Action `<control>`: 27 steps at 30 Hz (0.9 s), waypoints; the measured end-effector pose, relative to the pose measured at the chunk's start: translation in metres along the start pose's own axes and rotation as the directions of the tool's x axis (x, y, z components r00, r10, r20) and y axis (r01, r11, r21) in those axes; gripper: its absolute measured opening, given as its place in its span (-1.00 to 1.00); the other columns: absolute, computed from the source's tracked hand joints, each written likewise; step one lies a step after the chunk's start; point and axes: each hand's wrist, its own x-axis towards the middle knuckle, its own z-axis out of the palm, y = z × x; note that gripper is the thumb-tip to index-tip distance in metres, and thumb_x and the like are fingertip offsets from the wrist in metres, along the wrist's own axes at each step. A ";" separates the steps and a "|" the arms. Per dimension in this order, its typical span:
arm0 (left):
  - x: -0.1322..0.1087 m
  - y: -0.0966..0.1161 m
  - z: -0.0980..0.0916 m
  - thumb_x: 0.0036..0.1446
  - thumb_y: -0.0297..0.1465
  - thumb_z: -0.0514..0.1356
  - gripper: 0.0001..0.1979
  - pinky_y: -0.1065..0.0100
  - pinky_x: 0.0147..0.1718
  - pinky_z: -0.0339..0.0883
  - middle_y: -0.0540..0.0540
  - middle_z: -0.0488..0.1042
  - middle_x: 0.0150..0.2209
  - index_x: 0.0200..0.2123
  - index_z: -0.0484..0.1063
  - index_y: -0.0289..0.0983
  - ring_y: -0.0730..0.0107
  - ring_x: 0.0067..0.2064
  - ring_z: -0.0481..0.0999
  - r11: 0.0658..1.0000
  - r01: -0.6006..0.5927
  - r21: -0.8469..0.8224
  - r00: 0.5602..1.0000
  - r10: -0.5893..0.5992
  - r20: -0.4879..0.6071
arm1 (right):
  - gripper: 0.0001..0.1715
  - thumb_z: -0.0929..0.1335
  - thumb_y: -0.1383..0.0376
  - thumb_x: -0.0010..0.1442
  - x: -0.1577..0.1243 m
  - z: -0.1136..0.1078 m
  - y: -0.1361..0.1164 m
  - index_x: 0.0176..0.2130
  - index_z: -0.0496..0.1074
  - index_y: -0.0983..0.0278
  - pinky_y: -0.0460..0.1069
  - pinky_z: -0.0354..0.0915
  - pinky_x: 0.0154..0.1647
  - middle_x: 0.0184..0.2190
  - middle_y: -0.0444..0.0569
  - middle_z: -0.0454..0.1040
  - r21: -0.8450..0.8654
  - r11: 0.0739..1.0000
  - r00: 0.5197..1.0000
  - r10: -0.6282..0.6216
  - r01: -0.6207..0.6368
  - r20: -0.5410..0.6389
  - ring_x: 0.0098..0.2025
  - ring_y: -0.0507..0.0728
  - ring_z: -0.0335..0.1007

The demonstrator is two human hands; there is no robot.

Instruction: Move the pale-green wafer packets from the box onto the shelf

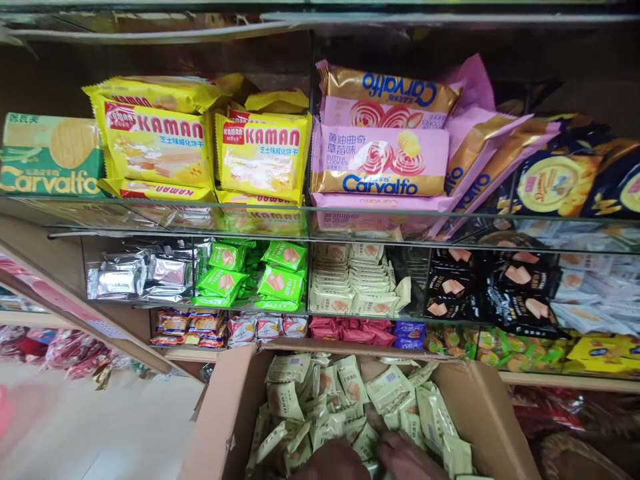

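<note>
Between the left and right edges of an open, brown cardboard box (213, 413), small, flat, pale-green plastic packets (390, 390) lie in a loose heap, some face up, some tilted on their sides. The person's left hand (333, 461) and right hand (407, 457) reach into this heap from the bottom of the view; both are dark and partly cut off, so whether the fingers are closed on anything cannot be told.

Each packet looks light, a thin sleeve around something probably soft or crumbly (the printed picture suggests a slice of cake or wafer), so a hard squeeze may crush it. The film shines a little and likely slips against its neighbours; one drawn from the middle could shift others. A good hold is probably thumb and fingertips lightly across the flat faces, or a pinch on the crimped end seam, which should spare the filling.

Beyond the box's far edge, similar pale-green stacked packets (335, 287) lie near the front edge of a clear glass shelf (280, 313).
</note>
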 end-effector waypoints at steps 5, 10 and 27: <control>-0.013 0.033 -0.009 -0.16 -0.35 0.24 -0.97 0.37 -0.36 0.19 -0.01 0.44 -0.58 -0.55 0.48 -0.14 0.31 -0.43 0.39 0.991 -0.027 0.132 0.998 0.020 0.058 | -0.67 0.23 0.52 -0.39 -0.008 -0.002 0.002 -0.69 0.38 0.08 0.04 0.18 -0.34 -0.61 -0.09 0.42 -0.012 0.999 0.999 -0.049 0.049 -0.008 -0.43 0.21 0.33; -0.014 0.059 -0.015 -0.04 -0.41 0.15 -0.74 0.43 -0.38 0.24 -0.08 0.46 -0.28 -0.21 0.43 -0.18 0.33 -0.32 0.41 0.990 0.104 0.095 0.985 -0.089 -0.149 | -0.80 0.27 0.39 -0.12 -0.016 -0.050 -0.027 -0.49 0.46 0.15 0.03 0.17 -0.31 -0.47 -0.08 0.46 0.187 0.982 1.000 -0.002 0.002 0.002 -0.32 0.20 0.32; 0.011 0.076 -0.029 -0.18 -0.27 0.31 -0.73 0.50 -0.53 0.19 0.03 0.43 -0.54 -0.41 0.43 -0.33 0.55 -0.53 0.32 0.706 0.065 -0.705 0.879 -0.375 -0.294 | -0.46 0.35 0.22 -0.04 -0.006 -0.067 -0.070 -0.03 0.25 0.26 -0.08 0.23 -0.42 -0.36 -0.11 0.43 0.753 0.643 0.975 0.223 -0.141 -0.008 -0.41 0.05 0.32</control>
